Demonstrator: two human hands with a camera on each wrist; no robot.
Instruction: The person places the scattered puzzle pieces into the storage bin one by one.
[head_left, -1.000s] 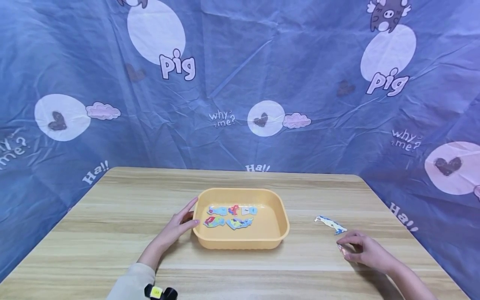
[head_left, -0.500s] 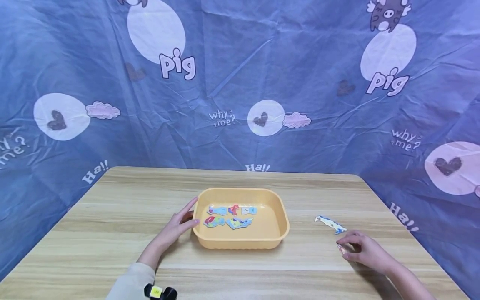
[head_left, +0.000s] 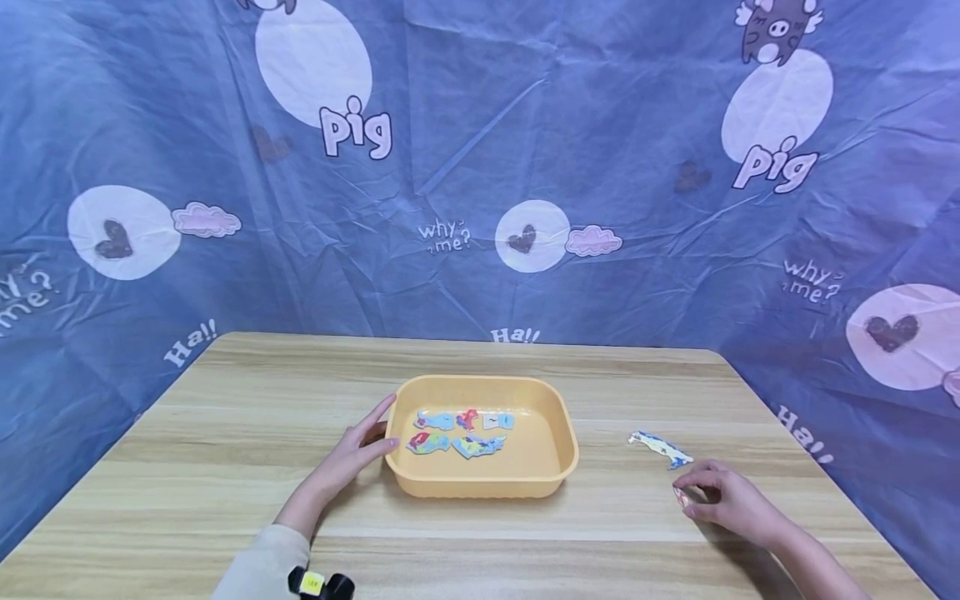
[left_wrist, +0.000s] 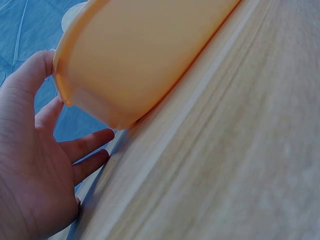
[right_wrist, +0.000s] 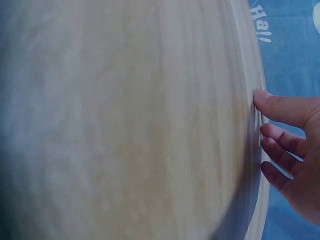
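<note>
A pale orange plastic tray (head_left: 480, 488) stands on the wooden table, with several flat, colourful puzzle pieces (head_left: 480, 447) in its left half. At the tray's left end my left hand (head_left: 343, 461) rests on the rim. The left wrist view shows the left hand's thumb over the rim and the lower fingers stretched out. Right of the tray my right hand (head_left: 731, 502) pinches a small red-and-white puzzle piece (head_left: 681, 497) between thumb and index finger, close above or on the tabletop. Just beyond it lies a long white-and-blue puzzle piece (head_left: 660, 448). In the right wrist view the small piece is hidden.
The wooden table (head_left: 225, 467) has rounded far corners. A blue cloth (head_left: 480, 283) printed with pigs and words hangs behind it and along both sides. A black device with a yellow label (head_left: 313, 583) is at the left sleeve.
The small piece in my right fingers has turned slightly. Both hands, the tray and the other pieces keep their places.
</note>
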